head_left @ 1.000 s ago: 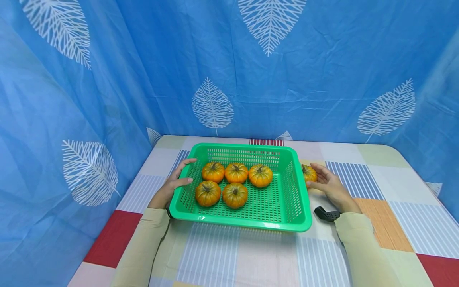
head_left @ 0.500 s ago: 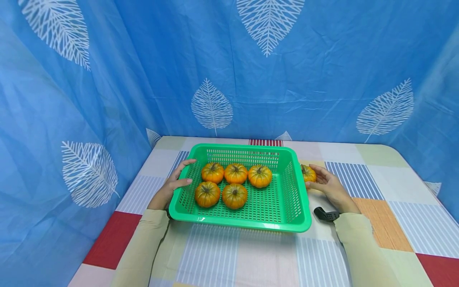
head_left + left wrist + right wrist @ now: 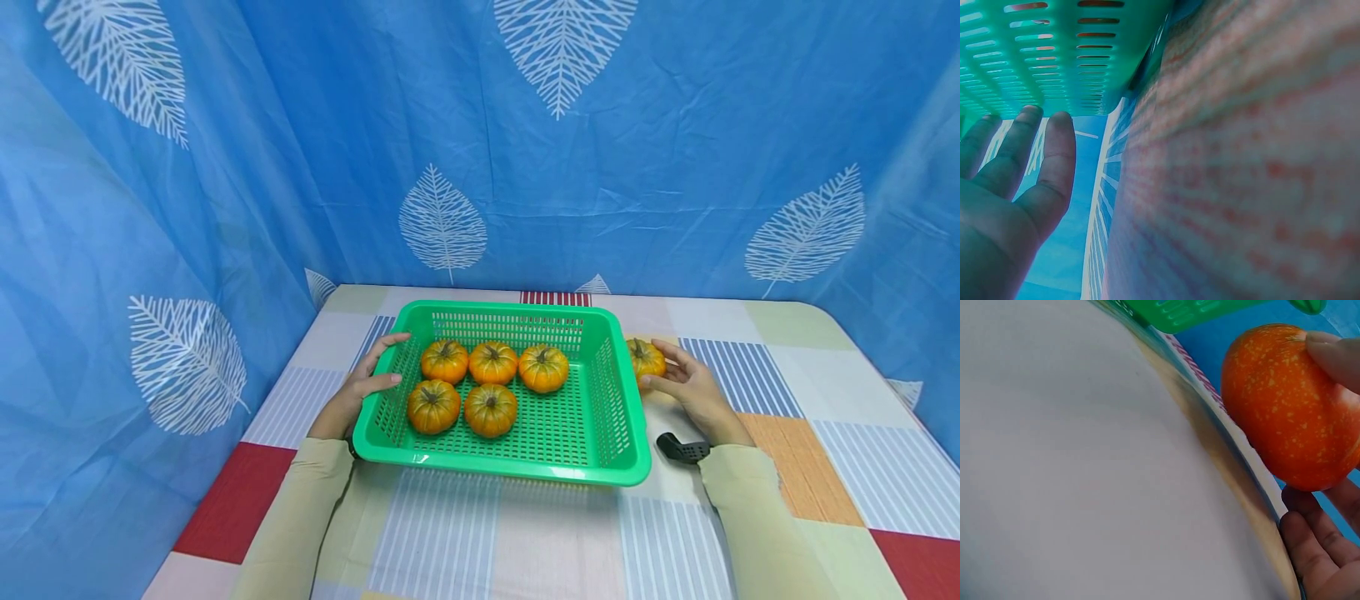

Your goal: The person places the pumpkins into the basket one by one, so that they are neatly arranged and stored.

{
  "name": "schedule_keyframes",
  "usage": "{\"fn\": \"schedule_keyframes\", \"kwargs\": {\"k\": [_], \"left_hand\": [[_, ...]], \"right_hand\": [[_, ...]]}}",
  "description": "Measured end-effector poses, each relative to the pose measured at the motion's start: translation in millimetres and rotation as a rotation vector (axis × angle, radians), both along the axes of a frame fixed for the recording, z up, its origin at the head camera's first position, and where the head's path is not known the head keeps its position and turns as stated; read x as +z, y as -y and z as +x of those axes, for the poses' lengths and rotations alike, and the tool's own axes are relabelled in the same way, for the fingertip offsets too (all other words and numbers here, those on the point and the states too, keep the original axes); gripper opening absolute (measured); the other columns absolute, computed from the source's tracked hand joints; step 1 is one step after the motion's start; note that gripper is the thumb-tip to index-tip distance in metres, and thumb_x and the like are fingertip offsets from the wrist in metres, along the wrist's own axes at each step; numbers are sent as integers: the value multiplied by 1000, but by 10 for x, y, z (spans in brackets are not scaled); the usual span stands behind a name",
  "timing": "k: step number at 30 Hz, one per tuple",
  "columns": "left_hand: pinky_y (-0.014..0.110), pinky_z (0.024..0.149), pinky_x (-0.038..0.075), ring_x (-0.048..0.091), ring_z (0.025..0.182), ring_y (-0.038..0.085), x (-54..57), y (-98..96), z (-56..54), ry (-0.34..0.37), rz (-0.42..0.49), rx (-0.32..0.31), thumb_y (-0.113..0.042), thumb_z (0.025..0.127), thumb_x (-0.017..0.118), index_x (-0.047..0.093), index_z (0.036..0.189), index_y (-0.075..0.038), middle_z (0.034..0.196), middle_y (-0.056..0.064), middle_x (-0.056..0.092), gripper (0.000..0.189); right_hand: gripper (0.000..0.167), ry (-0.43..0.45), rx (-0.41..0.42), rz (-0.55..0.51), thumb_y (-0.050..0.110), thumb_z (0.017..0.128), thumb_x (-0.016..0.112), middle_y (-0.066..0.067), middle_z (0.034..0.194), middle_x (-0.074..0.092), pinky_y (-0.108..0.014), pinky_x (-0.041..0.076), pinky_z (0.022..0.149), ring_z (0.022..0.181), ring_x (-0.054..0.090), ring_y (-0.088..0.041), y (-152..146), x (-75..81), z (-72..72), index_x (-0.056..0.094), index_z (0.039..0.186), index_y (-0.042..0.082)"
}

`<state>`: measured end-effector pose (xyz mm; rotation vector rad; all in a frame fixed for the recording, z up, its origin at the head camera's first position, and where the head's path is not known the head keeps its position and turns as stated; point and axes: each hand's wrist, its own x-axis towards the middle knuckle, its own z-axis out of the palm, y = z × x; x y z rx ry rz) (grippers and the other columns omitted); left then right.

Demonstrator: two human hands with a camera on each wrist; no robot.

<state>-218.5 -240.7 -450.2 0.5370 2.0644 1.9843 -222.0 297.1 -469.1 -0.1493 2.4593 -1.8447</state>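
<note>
A green plastic basket [image 3: 501,475] with slotted walls stands on the table, with several small orange pumpkins [image 3: 491,410] inside, grouped toward its left and middle. At the basket's left end my left hand [image 3: 360,385] holds the rim, thumb and index finger over the edge. In the left wrist view its other fingers [image 3: 1059,156] reach up to the outer wall. Just outside the right wall, my right hand [image 3: 697,392] grips another pumpkin [image 3: 647,358] between thumb and fingers. The right wrist view shows this pumpkin's speckled orange side, thumb on top and fingers [image 3: 1310,540] below.
A patchwork tablecloth [image 3: 555,533] covers the table. Blue curtains [image 3: 645,167] with white leaf prints hang behind and at the sides. A black wrist device [image 3: 681,448] sits at my right wrist, close to the basket's right end.
The pumpkin in my right hand has shifted slightly up and shows more beyond the basket's rim. My left hand and the basket have stayed in place.
</note>
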Motion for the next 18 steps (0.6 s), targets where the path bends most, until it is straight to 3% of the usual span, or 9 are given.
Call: {"fn": "schedule_keyframes", "kwargs": {"k": [4,11,18], "left_hand": [[27,102,53,32,148,45,-6,8,-9,-28,-21,6,-16,99,55,27,167,-7,177,17,12,75],[28,103,53,37,143,38,-13,13,-23,-52,4,-20,-14,99,54,27,166,-3,176,22,13,73],[28,103,54,38,143,39,-10,6,-6,-38,15,-22,-13,100,52,26,166,-5,175,24,15,72]], "right_hand": [[80,-19,-26,-11,11,104,73,-28,166,33,-8,50,92,110,56,11,-19,13,-4,27,169,-2],[81,-49,-72,17,15,105,73,-29,165,35,-7,49,91,109,56,8,-22,125,21,27,170,0],[80,-98,-96,-25,15,105,74,-13,152,48,-8,50,93,115,57,4,-1,220,62,30,170,2]]}}
